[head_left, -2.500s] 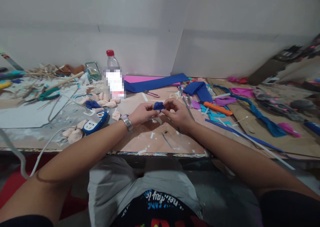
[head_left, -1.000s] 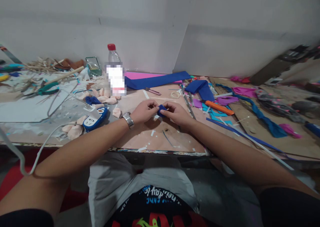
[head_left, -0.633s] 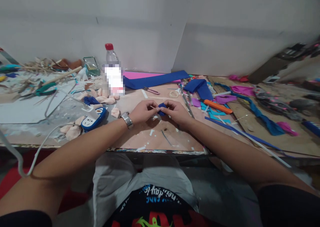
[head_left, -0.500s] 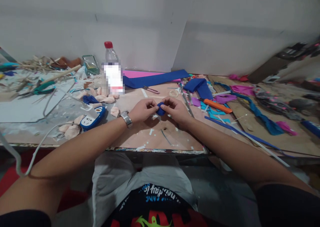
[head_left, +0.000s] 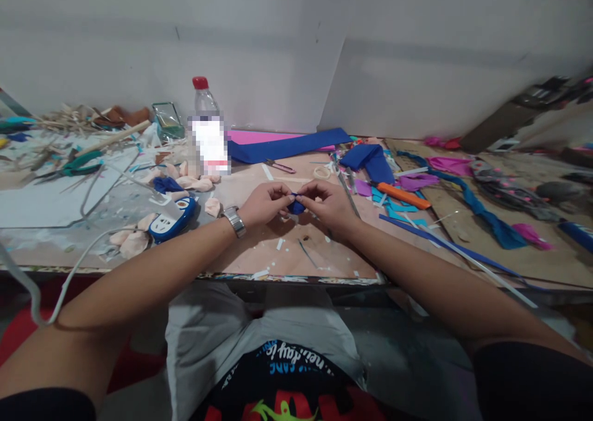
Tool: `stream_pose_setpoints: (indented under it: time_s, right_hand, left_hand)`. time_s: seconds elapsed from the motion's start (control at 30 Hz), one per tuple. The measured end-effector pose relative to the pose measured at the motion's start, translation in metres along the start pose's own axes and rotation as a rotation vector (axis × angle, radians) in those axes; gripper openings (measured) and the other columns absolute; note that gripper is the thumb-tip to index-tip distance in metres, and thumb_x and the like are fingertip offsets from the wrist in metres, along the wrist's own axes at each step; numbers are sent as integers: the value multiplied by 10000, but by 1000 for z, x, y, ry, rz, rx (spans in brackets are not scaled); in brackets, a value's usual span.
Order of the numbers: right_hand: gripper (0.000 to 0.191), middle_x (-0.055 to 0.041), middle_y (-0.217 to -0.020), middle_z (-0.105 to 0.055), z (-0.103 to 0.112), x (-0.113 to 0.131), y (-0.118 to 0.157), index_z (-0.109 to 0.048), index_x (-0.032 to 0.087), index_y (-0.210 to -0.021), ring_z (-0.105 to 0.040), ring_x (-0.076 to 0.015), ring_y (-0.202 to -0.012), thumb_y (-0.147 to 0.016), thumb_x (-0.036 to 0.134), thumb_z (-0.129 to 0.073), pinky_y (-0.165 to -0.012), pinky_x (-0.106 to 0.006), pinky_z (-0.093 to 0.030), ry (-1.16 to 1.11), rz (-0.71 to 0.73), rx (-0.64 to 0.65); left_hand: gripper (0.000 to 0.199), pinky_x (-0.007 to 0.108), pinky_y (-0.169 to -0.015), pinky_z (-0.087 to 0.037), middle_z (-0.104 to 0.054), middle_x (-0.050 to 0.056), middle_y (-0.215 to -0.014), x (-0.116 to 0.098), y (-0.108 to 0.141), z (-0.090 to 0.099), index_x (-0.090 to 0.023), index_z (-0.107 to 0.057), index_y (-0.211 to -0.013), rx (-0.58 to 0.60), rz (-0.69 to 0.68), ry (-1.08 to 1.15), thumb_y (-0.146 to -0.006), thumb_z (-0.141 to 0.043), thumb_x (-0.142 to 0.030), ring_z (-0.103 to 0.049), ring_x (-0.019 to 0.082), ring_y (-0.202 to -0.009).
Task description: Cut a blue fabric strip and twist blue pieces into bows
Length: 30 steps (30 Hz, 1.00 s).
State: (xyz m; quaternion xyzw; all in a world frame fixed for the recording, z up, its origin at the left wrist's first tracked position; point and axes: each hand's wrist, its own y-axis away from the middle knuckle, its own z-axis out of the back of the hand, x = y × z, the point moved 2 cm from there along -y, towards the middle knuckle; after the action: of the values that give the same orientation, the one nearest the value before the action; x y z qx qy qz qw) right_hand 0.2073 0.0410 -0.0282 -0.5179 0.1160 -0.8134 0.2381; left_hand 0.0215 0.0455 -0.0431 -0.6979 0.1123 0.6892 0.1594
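Note:
A small dark blue piece (head_left: 297, 207), seemingly fabric, is pinched between both hands above the middle of the table (head_left: 250, 254). My left hand (head_left: 267, 206), with a metal watch at the wrist, grips its left side between thumb and fingers. From the right, my right hand (head_left: 328, 206) pinches the same piece, and the thumbs nearly meet at its top. Behind the hands lie a long blue strip (head_left: 291, 147), small pink-handled scissors (head_left: 280, 166) and a roll of tape (head_left: 321, 172).
On the left are a blue power socket (head_left: 172, 220) with a cable, pale stuffed pieces (head_left: 134, 244), a red-capped bottle (head_left: 207, 131) and green-handled pliers (head_left: 82, 163). An orange cutter (head_left: 404, 195) and a folded blue strip (head_left: 370, 160) lie right.
Both thumbs have drawn closer together over the blue piece, which now looks smaller and more covered by the fingers. The hands stay at nearly the same place.

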Motion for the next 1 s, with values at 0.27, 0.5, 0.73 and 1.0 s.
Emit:
stream_pose_setpoints:
  time_s: [0.27,0.5,0.73,1.0]
  right_hand:
    - [141,-69,-882,-762,5,8,1,-802,209,-924,-670,-189,-793,-929,292,-688,-731,-344,-529,60,205,7]
    - [107,-60,-837,-746,5,7,-1,-826,227,-903,-648,-181,-740,-890,310,-758,-678,-335,-513,50,229,14]
    - [127,-76,-862,-749,5,7,0,-836,219,-923,-679,-199,-790,-905,278,-724,-720,-352,-524,26,221,16]
    - [140,-67,-864,-752,5,6,0,-845,226,-945,-674,-190,-777,-894,240,-715,-706,-337,-525,71,188,38]
  left_hand:
    - [159,200,-553,-525,-667,-11,-665,-3,-1,0,-126,-613,-822,-51,47,59,-881,-739,-201,-634,87,-514]
    - [155,181,-568,-515,-681,0,-672,-4,-2,0,-113,-635,-811,-80,68,60,-877,-760,-177,-640,78,-534]
    - [102,192,-535,-510,-684,6,-654,-3,-1,0,-121,-622,-889,-65,74,57,-947,-686,-176,-635,94,-508]
    - [147,224,-614,-575,-705,22,-725,1,-2,-2,-117,-622,-945,-17,84,171,-955,-704,-238,-682,110,-613]
